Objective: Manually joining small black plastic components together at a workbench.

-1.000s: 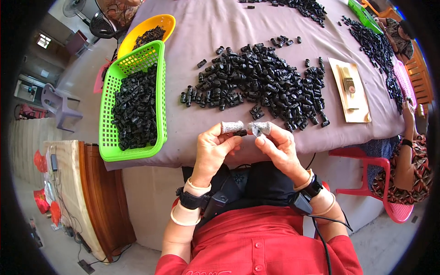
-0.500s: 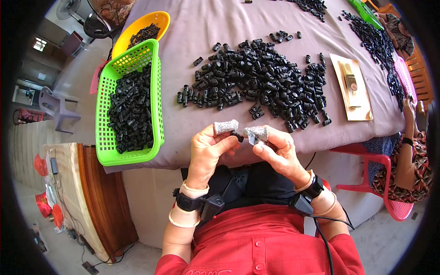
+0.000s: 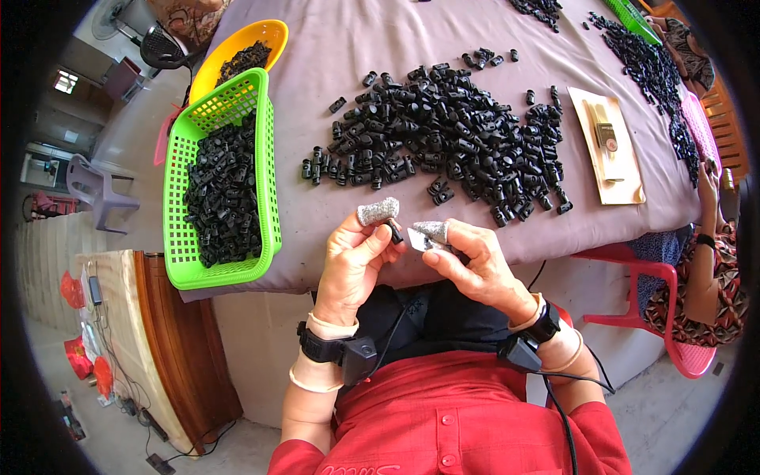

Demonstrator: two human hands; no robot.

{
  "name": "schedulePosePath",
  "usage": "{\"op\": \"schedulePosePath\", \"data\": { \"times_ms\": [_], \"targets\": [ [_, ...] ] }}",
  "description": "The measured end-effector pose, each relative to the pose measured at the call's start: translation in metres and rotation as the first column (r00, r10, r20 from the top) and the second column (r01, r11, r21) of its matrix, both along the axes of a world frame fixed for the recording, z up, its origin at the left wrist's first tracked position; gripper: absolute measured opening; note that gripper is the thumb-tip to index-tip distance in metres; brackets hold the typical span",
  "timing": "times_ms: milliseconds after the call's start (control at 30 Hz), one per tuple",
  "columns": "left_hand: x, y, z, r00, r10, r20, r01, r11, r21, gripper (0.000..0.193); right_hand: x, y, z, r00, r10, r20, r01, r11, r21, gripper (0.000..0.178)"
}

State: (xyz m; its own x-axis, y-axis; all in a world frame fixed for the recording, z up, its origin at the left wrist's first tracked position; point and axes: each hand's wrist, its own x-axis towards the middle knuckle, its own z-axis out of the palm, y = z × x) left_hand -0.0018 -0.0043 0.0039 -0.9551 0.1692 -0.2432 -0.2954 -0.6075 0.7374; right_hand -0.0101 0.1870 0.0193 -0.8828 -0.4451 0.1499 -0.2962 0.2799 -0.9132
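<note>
My left hand point(image 3: 351, 255) pinches a small black plastic cord lock point(image 3: 395, 231) between thumb and index finger. A grey knitted cover wraps that index fingertip. Facing it, my right hand point(image 3: 480, 265) also wears a grey cover on its index finger and grips a small flat metal blade point(image 3: 418, 240) against the thumb. The blade's tip points at the cord lock, with a narrow gap between them. Beyond both hands lies a large pile of black cord locks point(image 3: 443, 131). To the left stands a green perforated basket point(image 3: 275, 170) filled with more of them.
Behind the basket is a yellow bowl point(image 3: 273, 39) of dark scraps. A tan card point(image 3: 619, 170) with a metal piece lies right of the pile. At far right another person's hand point(image 3: 707, 184) is beside a pink basket point(image 3: 698, 127) and more black pieces.
My hands have drawn apart slightly. The left hand moved a little left and up, and the cord lock shows more upright. In my right hand, the blade now points left.
</note>
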Motion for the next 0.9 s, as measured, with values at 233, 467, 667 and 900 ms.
{"op": "schedulePosePath", "data": {
  "times_ms": [233, 467, 667, 900],
  "targets": [
    [0.0009, 0.0009, -0.0013, 0.999, 0.002, 0.047, -0.004, 0.999, 0.039, 0.024, -0.0001, -0.0028, 0.0026, 0.997, 0.059, -0.056, -0.06, 0.998, -0.02, 0.018],
    [0.0011, -0.0002, -0.0012, 0.999, -0.006, 0.041, 0.003, 0.998, 0.061, 0.025, -0.0006, -0.0021, 0.0016, 0.994, 0.08, -0.07, -0.078, 0.996, 0.032, 0.018],
    [0.0012, -0.0005, -0.0012, 0.999, -0.028, 0.029, 0.026, 0.997, 0.066, 0.025, -0.0011, -0.0021, 0.0041, 0.992, 0.087, -0.09, -0.083, 0.995, 0.047, 0.018],
    [0.0019, 0.0001, -0.0005, 0.999, -0.035, 0.037, 0.034, 0.999, 0.022, 0.025, -0.0005, -0.0039, 0.003, 0.995, 0.076, -0.072, -0.072, 0.996, 0.048, 0.021]
  ]
}}
